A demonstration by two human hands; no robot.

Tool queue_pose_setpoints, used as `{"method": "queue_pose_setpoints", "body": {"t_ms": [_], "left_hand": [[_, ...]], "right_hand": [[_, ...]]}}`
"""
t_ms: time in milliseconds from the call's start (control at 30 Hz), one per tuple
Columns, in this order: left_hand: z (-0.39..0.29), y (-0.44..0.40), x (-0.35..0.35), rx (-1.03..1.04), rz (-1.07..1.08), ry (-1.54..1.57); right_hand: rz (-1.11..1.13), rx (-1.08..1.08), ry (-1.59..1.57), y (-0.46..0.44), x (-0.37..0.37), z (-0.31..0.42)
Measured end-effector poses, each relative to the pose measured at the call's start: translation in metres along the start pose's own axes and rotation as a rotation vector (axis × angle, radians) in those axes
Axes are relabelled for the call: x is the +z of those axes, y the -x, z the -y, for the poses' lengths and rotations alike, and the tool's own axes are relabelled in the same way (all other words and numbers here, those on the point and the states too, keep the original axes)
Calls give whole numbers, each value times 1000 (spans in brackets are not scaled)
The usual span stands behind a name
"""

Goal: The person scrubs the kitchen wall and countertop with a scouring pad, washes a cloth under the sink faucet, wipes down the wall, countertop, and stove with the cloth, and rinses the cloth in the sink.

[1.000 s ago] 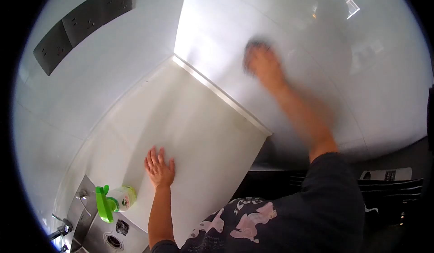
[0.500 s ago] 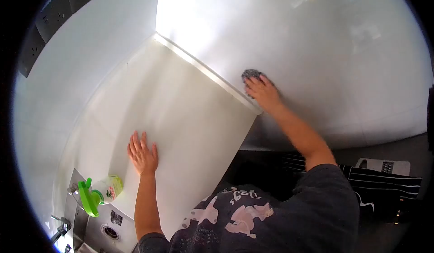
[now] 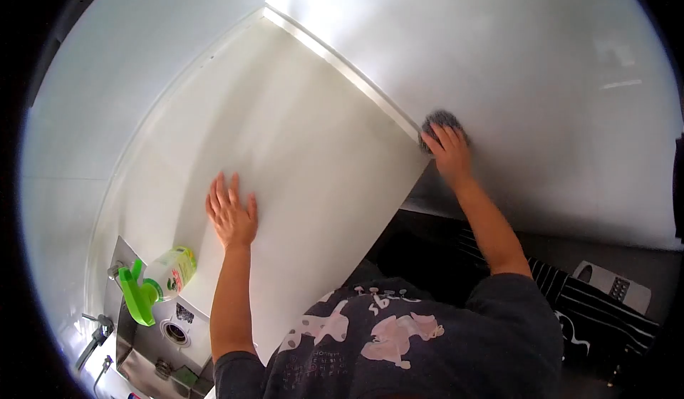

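My right hand presses a dark grey scouring pad against the glossy white wall, close to the front end of the counter's raised edge strip. The fingers lie over the pad and cover part of it. My left hand rests on the pale countertop with its fingers spread and nothing in it. To its lower left is a spray bottle with a bright green trigger head, by the sink's edge.
A stainless steel sink with a drain and a dark tap lies at the lower left. Dark striped cloth and a grey slotted object are at the lower right. Wall sockets show at the upper left.
My right hand has slid the scouring pad rightward along the wall, toward the counter's front corner. My left hand stays flat on the countertop. The whole view has shifted slightly.
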State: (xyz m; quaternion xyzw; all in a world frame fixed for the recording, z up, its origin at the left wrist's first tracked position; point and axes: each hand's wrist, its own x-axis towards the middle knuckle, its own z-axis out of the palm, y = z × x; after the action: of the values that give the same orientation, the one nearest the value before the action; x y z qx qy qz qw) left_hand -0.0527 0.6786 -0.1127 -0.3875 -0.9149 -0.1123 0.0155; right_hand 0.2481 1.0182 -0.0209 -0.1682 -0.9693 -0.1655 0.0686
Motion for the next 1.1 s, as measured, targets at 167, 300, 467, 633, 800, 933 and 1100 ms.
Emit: {"method": "queue_pose_setpoints", "body": {"t_ms": [167,300,467,633,800,933,1100], "left_hand": [[-1,-3,-2,19,5,-13],[3,-1,2,-2,49,-43],[5,-2,1,-18,81,-31],[5,-3,-1,-13,75,-1],[2,-6,-4,-39,129,-6],[5,-3,-1,-10,108,18],[7,-2,0,-17,118,36]], "right_hand": [[55,201,-207,35,44,24],[8,204,-141,13,82,31],[-133,48,-130,-110,100,63],[-357,-112,-139,-271,125,94],[-330,-125,-154,-403,139,132],[-323,-57,-320,-344,134,114],[77,478,-520,-139,83,75]]}}
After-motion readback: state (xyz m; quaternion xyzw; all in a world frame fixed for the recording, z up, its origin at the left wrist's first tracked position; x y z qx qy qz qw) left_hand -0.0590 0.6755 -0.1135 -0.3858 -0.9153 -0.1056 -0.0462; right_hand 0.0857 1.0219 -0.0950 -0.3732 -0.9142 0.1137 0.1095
